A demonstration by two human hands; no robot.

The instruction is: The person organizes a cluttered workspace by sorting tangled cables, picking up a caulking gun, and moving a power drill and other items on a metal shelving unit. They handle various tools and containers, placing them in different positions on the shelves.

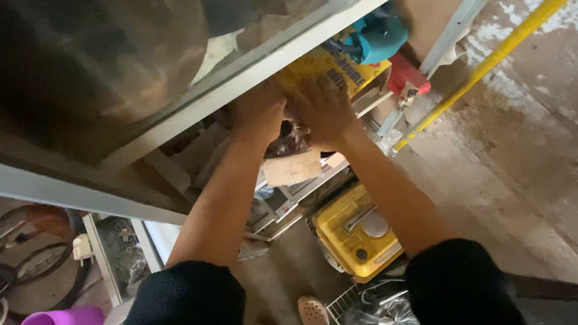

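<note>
Both arms stretched forward and up from the body, bare from elbow to wrist, dark sleeves pushed up to the elbows. Forearms converging, so the two hands sit side by side, nearly touching. Left hand [257,113] seen from the back, wrist straight, fingers reaching away and partly hidden in shadow. Right hand [322,112] also back-up, palm pressed flat, fingers spread and pointing forward. Whether the left fingers curl or lie flat cannot be told. Feet in light sandals below, toes forward.
</note>
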